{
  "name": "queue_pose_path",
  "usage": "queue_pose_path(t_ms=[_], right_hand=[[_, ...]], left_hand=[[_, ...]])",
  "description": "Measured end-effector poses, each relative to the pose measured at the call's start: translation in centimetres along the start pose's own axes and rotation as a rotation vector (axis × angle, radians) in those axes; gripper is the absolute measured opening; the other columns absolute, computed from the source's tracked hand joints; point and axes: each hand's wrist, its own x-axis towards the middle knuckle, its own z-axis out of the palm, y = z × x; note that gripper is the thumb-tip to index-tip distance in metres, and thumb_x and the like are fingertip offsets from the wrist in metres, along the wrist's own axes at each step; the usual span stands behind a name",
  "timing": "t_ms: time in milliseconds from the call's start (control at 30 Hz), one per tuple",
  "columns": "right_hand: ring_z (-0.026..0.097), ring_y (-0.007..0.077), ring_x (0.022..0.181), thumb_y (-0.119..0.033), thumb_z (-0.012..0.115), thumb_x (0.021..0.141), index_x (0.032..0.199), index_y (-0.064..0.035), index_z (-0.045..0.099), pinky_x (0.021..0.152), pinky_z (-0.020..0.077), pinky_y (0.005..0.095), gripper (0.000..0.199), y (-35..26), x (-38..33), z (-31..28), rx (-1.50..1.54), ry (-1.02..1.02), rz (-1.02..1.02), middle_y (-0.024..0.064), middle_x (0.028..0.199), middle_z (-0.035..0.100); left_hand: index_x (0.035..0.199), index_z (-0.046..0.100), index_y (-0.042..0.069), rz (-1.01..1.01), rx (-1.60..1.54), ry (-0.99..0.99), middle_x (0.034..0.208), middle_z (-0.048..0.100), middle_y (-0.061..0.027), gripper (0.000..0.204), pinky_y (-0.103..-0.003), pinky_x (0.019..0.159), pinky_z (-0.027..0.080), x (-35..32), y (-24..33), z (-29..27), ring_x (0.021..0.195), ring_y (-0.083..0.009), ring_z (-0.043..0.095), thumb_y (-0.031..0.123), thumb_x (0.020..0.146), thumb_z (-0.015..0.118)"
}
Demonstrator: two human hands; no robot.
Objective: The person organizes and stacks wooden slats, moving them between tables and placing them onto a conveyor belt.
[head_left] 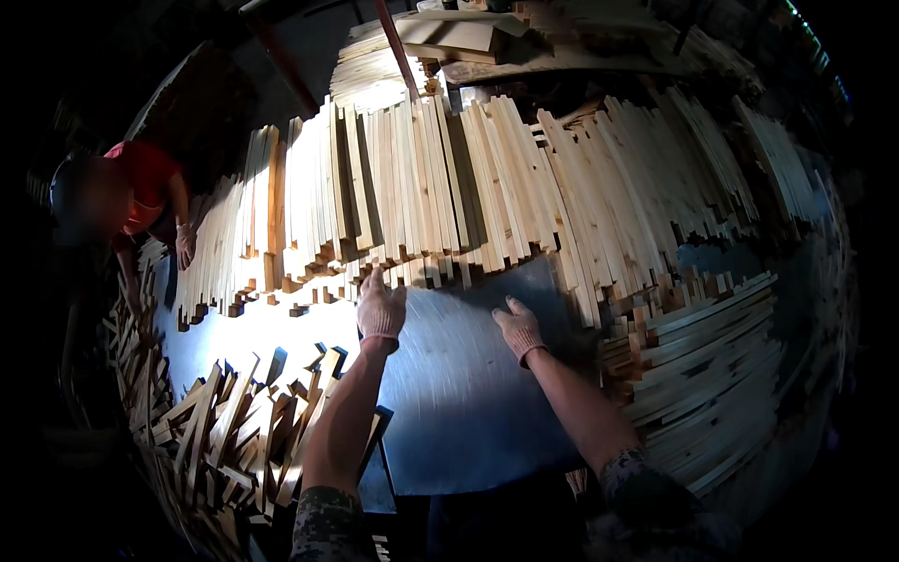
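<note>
L hand [381, 307], in a pale knit glove, is stretched up w/ fingers spread loosely, grasping nothing; fingertips reach the lower ends of the wooden slats [412, 201] at about the row's middle, touching or just shy of them, can't tell which. R hand [519, 327], same kind of glove, lies flat, palm down, on the metal sheet [468, 393], fingers extended, nothing in it; it sits just below the slat ends, apart from them. Both forearms come in from the lower edge, bare to camo-pattern sleeves near the elbows.

The slats are thin, pale wood strips laid side by side in a long fanned row across the far part of the sheet, lower ends ragged & uneven, a few short offcuts loose along that edge. The sheet is grey-blue, w/ bright glare on its left part.

To the R of the R hand, a stack of slats [712, 375] is piled flat in layers, ends toward the sheet. To the L of the L forearm, a jumbled heap of short wood pieces [225, 421] lies criss-cross by the sheet's near-left edge. Beyond the row, more boards [440, 47] are stacked up top.

At far L another person in a red top [145, 183] has one gloved hand [184, 245] at the row's left end.
</note>
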Motion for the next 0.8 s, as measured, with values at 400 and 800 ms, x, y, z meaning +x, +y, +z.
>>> queue_pose_path(t_ms=[400, 800], right_hand=[[0.074, 0.0268, 0.086, -0.030, 0.069, 0.099, 0.129, -0.0044, 0.071, 0.085, 0.0558, 0.0341, 0.040, 1.0, -1.6, 0.9, -0.075, 0.243, -0.045, 0.0166, 0.096, 0.076], [0.075, 0.0366, 0.093, -0.030, 0.065, 0.100, 0.124, -0.0035, 0.072, 0.086, 0.0579, 0.0398, 0.037, 2.0, -0.9, 1.3, -0.084, 0.293, -0.056, 0.0210, 0.102, 0.076]], left_hand=[[0.155, 0.053, 0.037, 0.193, 0.760, 0.023, 0.174, 0.026, -0.0173, 0.058, -0.058, 0.131, 0.005, 14.6, -0.9, -0.4, 0.162, -0.0423, 0.018, 0.040, 0.097, 0.058], [0.139, 0.067, 0.024, 0.318, 0.676, 0.232, 0.159, 0.052, -0.0158, 0.049, -0.059, 0.120, 0.037, 15.5, -6.3, -3.6, 0.149, -0.0419, 0.044, 0.031, 0.091, 0.070]])
